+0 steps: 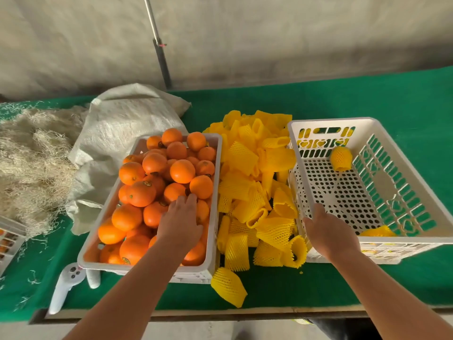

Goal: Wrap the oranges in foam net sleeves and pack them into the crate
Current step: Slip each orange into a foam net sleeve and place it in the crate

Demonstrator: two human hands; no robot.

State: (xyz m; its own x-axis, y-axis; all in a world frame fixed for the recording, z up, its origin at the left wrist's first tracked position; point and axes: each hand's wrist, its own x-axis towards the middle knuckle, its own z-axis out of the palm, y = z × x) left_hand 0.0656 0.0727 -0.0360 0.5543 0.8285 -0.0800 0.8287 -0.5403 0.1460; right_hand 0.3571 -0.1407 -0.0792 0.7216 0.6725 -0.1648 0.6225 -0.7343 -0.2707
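A white woven sack slumps beside pale straw at the table's far-left corner; a white controller lies at the near edge

You see two hands: left hand, right hand. Two full white crates: one with oranges, one packing crate; corner of third crate at left edge. Oranges: roughly thirty visible, more hidden beneath. Wrapped oranges in packing crate: two, one far, one near. Loose sleeves: dozens, pile too dense to count. One sack. One straw heap. Two white controllers.
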